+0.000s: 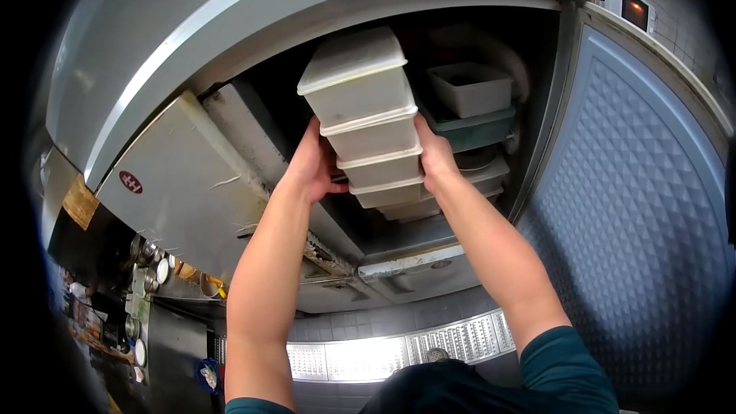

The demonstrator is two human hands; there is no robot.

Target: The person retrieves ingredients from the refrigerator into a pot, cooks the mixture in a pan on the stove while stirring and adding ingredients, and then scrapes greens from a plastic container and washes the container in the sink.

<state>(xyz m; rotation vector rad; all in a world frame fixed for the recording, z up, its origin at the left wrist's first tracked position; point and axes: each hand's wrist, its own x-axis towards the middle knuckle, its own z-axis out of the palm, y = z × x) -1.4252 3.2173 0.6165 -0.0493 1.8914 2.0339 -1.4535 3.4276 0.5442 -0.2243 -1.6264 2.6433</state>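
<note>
A stack of several white lidded plastic containers (372, 134) stands in the opening of a steel cabinet. My left hand (310, 165) is pressed to the stack's left side, its fingers partly hidden behind and under the lower boxes. On the other side, my right hand (435, 152) holds the stack near the second and third boxes, with its fingertips out of sight behind the edge. Right of the stack, a white open tub (471, 90) sits on a green container (474, 130), deeper inside the cabinet.
The cabinet's blue-grey quilted door (636, 207) hangs open at the right. A closed steel door (180, 184) is at the left. Below runs a perforated metal floor drain (368, 356). Dishes and pans (153, 261) lie on a counter at the far left.
</note>
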